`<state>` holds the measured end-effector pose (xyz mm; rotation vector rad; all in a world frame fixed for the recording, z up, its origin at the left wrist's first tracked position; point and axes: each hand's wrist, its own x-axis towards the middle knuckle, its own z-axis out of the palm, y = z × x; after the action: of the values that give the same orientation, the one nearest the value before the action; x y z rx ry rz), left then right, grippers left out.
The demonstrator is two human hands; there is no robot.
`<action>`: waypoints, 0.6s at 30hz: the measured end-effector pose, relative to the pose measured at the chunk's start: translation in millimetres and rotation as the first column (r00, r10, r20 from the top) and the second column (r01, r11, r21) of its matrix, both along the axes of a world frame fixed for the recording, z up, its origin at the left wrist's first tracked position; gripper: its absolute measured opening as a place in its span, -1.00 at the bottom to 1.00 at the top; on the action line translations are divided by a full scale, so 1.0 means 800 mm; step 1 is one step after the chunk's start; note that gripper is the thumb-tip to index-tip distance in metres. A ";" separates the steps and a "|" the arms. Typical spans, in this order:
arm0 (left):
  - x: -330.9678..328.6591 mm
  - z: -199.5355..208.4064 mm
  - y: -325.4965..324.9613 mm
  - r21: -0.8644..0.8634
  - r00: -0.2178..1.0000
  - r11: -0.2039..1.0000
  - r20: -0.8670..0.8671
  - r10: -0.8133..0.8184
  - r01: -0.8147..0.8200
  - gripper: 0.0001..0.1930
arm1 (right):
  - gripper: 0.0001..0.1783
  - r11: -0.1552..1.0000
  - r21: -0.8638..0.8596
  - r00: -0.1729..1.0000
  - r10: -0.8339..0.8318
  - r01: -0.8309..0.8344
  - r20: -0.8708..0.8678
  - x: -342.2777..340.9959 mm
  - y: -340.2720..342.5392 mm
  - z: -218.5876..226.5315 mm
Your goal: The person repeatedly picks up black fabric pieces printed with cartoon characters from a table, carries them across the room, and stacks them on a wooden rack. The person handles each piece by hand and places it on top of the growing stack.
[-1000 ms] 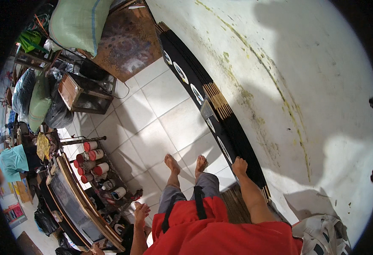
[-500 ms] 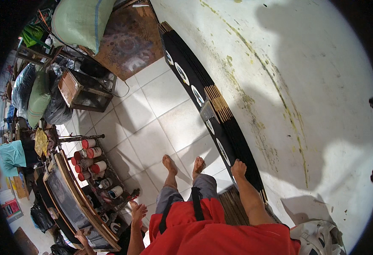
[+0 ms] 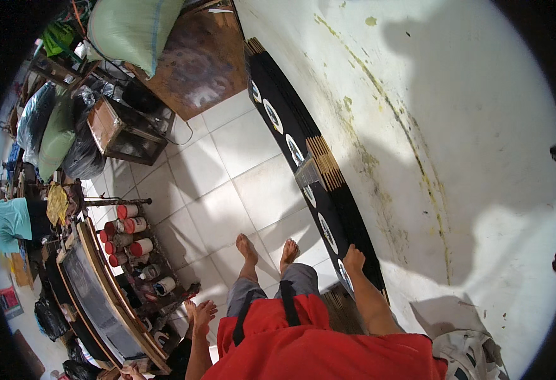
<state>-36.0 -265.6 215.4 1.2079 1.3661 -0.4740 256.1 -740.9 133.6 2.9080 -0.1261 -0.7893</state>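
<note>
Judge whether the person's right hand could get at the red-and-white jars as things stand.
Probably not: the right hand looks closed on the black boards at the person's right, while the jars stand off to the left, across the tiled floor. The open left hand looks nearer.

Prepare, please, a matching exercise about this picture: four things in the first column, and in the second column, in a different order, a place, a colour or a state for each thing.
Column one
1. Left hand
2. Right hand
3. Black boards
4. Jars

Column two
A. Lined up along the white wall, with white oval patches
B. Red and white, grouped at the left side of the picture
C. Closed, at the edge of the black boards
D. Open, apart from the black boards

Right pairs: 1-D; 2-C; 3-A; 4-B
</note>
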 end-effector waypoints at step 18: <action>-0.110 -0.098 -0.061 -0.168 0.937 0.939 0.134 0.324 -0.301 -0.59 | -0.61 0.900 0.311 0.951 0.272 -0.306 0.149 0.042 0.133 0.077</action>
<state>-124.0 -314.2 136.8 0.8684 1.3309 -0.2397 289.5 -634.9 194.9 3.1662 0.4683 -0.6645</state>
